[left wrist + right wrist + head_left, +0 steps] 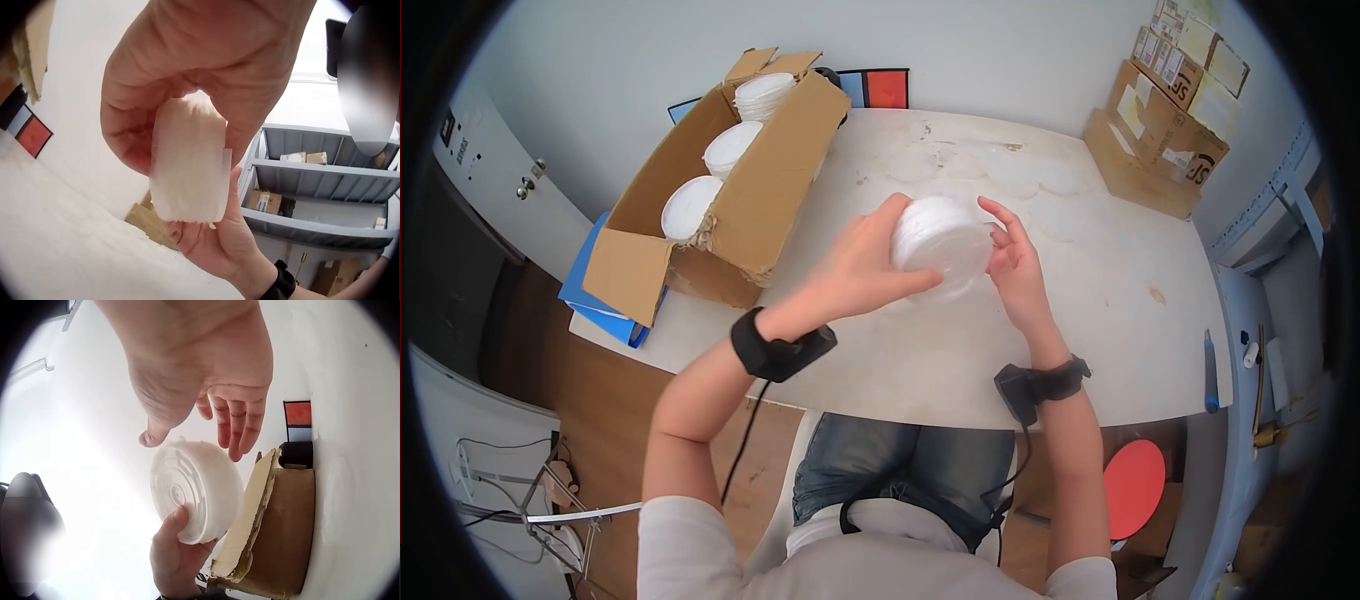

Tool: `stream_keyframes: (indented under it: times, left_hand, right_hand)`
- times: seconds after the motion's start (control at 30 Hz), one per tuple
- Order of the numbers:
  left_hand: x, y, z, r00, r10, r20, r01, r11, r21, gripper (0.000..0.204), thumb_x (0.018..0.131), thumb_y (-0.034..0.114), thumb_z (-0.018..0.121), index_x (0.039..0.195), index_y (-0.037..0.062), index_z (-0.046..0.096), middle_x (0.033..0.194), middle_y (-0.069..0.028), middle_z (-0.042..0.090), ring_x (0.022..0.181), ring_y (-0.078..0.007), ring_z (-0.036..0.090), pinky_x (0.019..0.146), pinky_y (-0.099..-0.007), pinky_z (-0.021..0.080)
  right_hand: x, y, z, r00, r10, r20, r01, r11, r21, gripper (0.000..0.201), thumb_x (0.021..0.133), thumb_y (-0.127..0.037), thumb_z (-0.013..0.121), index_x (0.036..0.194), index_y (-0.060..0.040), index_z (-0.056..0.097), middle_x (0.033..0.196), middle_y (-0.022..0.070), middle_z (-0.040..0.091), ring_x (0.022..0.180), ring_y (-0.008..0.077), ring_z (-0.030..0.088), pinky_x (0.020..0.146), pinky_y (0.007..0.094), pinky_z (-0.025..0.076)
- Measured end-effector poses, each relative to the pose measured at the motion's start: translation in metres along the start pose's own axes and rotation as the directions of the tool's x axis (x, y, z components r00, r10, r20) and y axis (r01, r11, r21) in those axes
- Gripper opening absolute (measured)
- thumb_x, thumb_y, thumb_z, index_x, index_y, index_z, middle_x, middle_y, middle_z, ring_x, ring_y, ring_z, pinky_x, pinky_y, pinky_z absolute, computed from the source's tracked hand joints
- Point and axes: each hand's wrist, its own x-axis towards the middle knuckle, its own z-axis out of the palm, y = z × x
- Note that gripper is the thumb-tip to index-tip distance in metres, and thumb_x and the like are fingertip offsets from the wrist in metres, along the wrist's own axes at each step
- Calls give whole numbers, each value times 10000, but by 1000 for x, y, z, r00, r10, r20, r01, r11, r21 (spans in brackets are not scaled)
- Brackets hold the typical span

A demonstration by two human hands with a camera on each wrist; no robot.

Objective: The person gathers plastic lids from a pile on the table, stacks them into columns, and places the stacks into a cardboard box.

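Note:
My left hand (852, 262) grips a thick stack of round, translucent white plastic lids (945, 235) above the table, the thumb across the flat face and the fingers behind. In the left wrist view the stack (189, 165) shows edge-on, its many thin rims pressed together. The flat face with raised rings turns toward the camera in the right wrist view, where the left thumb presses on the lids (209, 487). My right hand (1014, 268) is beside the stack's right side, fingers loosely extended and holding nothing. Its fingertips are close to the rim.
An open cardboard box (785, 180) at the left holds several stacks of white round lids. Blue folders (605, 305) lie under its near end. Taped cartons (1165, 125) stand at the back right of the white table (1080, 340). A blue-handled tool (1210, 375) lies near the right edge.

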Motion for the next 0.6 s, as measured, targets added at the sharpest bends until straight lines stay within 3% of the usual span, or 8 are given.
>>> stream_keyframes:
  times: [0.03, 0.07, 0.17, 0.27, 0.33, 0.4, 0.47, 0.6]
  left_hand:
    - [-9, 3, -18, 997, 68, -35, -63, 989, 137, 584, 682, 220, 729, 1133, 1, 430, 1054, -117, 537, 928, -196, 562, 777, -314, 464]
    - [-17, 4, -40, 989, 139, -56, -119, 954, 277, 605, 695, 223, 723, 1160, 3, 403, 1045, -115, 536, 902, -192, 572, 766, -308, 469]
    - [-18, 9, -121, 981, -107, -160, 115, 992, 44, 582, 785, 238, 636, 1225, 25, 320, 1026, -114, 533, 915, -190, 574, 779, -298, 471]
    - [10, -11, -187, 901, -300, -314, 302, 952, -45, 533, 844, 244, 558, 1258, 27, 300, 1069, -116, 518, 963, -174, 557, 835, -307, 467]
    - [40, -56, -223, 881, -440, -173, 397, 887, -237, 506, 867, 209, 522, 1270, 6, 293, 1124, -118, 496, 1020, -175, 529, 889, -318, 449]
    - [62, -98, -235, 890, -428, -158, 349, 862, -367, 463, 888, 179, 483, 1269, -9, 299, 1191, -116, 457, 1086, -178, 483, 940, -327, 417]
    - [66, -113, -238, 924, -380, -41, 322, 833, -449, 487, 900, 166, 459, 1314, 4, 259, 1279, -108, 389, 1133, -184, 444, 982, -342, 369]
    - [64, -138, -239, 915, -399, 63, 399, 868, -295, 541, 890, 228, 462, 1346, 63, 223, 1350, -105, 292, 1250, -215, 281, 1044, -380, 227]
  right_hand:
    - [0, 0, -2, 997, 61, 55, -71, 976, 207, 383, 894, -152, 474, 1230, -5, 363, 976, 92, 558, 899, 172, 572, 760, 291, 462]
    - [1, -1, -2, 996, 62, 65, -75, 974, 215, 383, 894, -152, 474, 1230, -5, 363, 976, 92, 558, 899, 172, 572, 760, 291, 462]
    - [2, -2, -1, 993, 116, -13, -114, 985, 126, 354, 907, -153, 419, 1226, -5, 368, 933, 86, 556, 854, 173, 585, 749, 279, 456]
    - [2, 4, -2, 988, 155, -16, -155, 988, -19, 360, 905, -183, 437, 1213, -5, 381, 928, 88, 560, 836, 166, 587, 737, 271, 454]
    - [2, 8, -5, 977, 211, 14, -209, 975, -79, 350, 895, -175, 463, 1190, 0, 397, 915, 85, 564, 829, 157, 588, 740, 264, 451]
    - [1, 11, -7, 975, 221, 21, -218, 972, -92, 343, 887, -168, 480, 1175, 5, 407, 903, 81, 564, 823, 151, 587, 735, 260, 451]
    - [2, 12, -8, 972, 233, 25, -229, 968, -106, 337, 880, -162, 496, 1159, 9, 416, 891, 76, 565, 816, 145, 587, 731, 257, 450]
    - [0, 13, -6, 966, 256, 43, -251, 963, -94, 310, 868, -127, 507, 1138, 8, 436, 852, 54, 554, 800, 128, 581, 716, 233, 447]
